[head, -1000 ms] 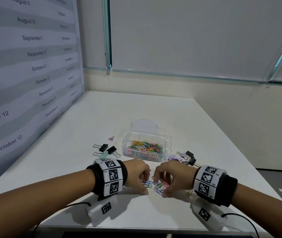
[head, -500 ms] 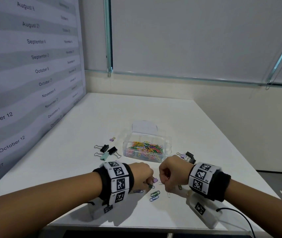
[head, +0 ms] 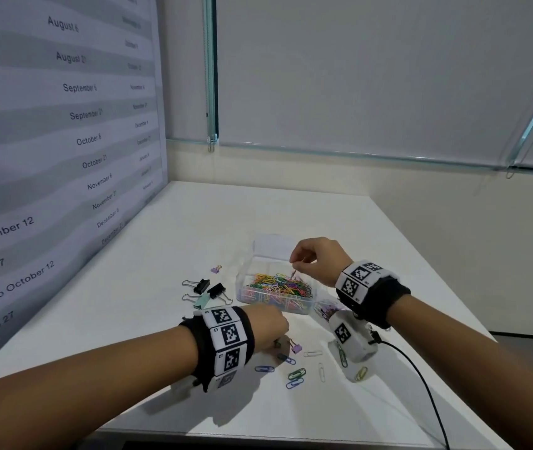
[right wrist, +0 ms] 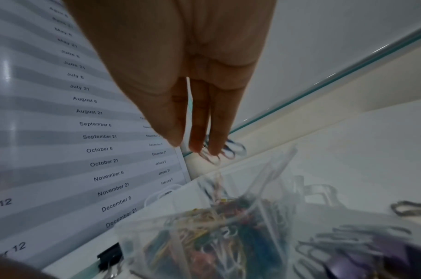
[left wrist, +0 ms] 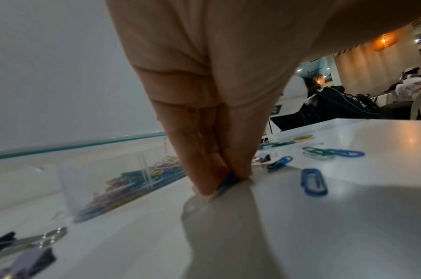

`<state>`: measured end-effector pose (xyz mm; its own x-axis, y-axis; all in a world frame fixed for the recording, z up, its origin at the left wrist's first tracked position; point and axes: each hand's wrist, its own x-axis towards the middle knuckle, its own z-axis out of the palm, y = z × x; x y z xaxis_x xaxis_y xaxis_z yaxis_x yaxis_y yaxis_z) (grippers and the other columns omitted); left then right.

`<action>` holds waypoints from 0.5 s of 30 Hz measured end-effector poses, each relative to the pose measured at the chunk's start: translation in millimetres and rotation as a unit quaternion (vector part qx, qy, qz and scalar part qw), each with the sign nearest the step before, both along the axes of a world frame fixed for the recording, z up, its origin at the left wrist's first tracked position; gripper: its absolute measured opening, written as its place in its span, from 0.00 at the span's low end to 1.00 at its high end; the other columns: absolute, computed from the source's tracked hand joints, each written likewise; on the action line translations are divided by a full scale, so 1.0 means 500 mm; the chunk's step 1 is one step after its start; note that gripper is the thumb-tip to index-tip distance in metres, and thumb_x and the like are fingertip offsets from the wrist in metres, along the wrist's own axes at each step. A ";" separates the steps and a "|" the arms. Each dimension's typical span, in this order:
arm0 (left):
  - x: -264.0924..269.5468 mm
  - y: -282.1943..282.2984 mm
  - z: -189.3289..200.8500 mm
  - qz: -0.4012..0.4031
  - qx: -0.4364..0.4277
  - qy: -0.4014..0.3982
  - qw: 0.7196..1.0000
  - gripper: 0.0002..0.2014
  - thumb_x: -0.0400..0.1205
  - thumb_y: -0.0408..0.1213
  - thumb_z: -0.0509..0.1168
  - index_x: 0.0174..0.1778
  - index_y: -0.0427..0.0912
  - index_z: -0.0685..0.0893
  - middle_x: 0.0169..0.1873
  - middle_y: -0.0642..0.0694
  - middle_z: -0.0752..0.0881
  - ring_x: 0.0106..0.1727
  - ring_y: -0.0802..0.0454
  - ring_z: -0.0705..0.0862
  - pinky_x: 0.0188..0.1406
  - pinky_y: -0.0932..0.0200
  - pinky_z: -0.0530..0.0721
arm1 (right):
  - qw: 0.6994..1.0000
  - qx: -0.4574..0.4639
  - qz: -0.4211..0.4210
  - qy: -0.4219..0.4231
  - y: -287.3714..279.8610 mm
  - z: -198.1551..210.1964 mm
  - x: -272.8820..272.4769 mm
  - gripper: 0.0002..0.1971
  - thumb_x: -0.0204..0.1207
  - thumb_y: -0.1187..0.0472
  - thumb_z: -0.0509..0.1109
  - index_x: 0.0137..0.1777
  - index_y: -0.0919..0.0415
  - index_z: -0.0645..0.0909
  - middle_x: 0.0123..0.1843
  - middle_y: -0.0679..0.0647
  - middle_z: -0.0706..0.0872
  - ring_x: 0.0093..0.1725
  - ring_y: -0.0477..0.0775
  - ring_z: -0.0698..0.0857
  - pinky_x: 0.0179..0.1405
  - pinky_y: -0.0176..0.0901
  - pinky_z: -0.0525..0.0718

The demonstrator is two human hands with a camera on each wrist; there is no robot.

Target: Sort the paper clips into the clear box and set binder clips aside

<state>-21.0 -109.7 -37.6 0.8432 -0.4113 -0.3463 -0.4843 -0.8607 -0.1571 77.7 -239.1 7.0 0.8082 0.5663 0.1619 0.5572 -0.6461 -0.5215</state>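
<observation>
**Paper clips split between the tabletop and the clear box**

Paper clips lay loose on the white table on the near side of the clear box, in blue, green and white. Among them the left hand was down at the table, its fingertips pinched on a blue paper clip against the surface. Just beside those fingers sat a small purple binder clip.

The clear box itself stood at the middle of the table, holding a heap of coloured clips. Left of the box lay the binder clips set apart: two black ones, a mint one and, a little farther back, a tiny purple one. Right of the box, a cluster of purple binder clips showed partly behind the right wrist's camera.

Above the box hung the right hand, fingers pointing down and drawn together on a few paper clips; one pink clip hung from them over the heap. The wrist view was too blurred to count them.
</observation>
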 end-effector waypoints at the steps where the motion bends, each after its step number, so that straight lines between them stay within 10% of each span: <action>1: -0.001 0.000 -0.001 0.000 -0.003 -0.002 1.000 0.13 0.82 0.28 0.57 0.60 0.29 0.79 0.58 0.32 0.82 0.59 0.34 0.81 0.55 0.45 0.78 | 1.000 -0.010 0.004 0.000 0.001 -0.005 -0.001 0.03 0.73 0.64 0.71 0.43 0.56 0.84 0.39 0.48 0.86 0.45 0.51 0.86 0.52 0.43 0.84; 10: -0.009 0.018 -0.003 0.058 -0.087 0.016 0.994 0.05 0.78 0.32 0.61 0.43 0.35 0.80 0.46 0.39 0.76 0.45 0.42 0.74 0.43 0.52 0.75 | 0.979 -0.172 0.106 0.030 -0.073 -0.036 -0.070 0.06 0.70 0.63 0.73 0.44 0.52 0.84 0.40 0.43 0.83 0.38 0.43 0.83 0.39 0.28 0.79; 15: -0.013 0.025 -0.003 0.059 -0.118 0.012 0.991 0.05 0.77 0.27 0.59 0.43 0.35 0.81 0.54 0.37 0.83 0.55 0.39 0.80 0.48 0.52 0.78 | 0.958 -0.268 0.100 0.036 -0.132 -0.057 -0.093 0.09 0.65 0.58 0.76 0.45 0.51 0.83 0.42 0.45 0.85 0.34 0.36 0.76 0.38 0.28 0.73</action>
<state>-27.5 -97.2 -39.2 0.8828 -0.3821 -0.2734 -0.3791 -0.9230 0.0656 31.3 -305.2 -21.3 0.6734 0.6970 -0.2466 0.6728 -0.7160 -0.1864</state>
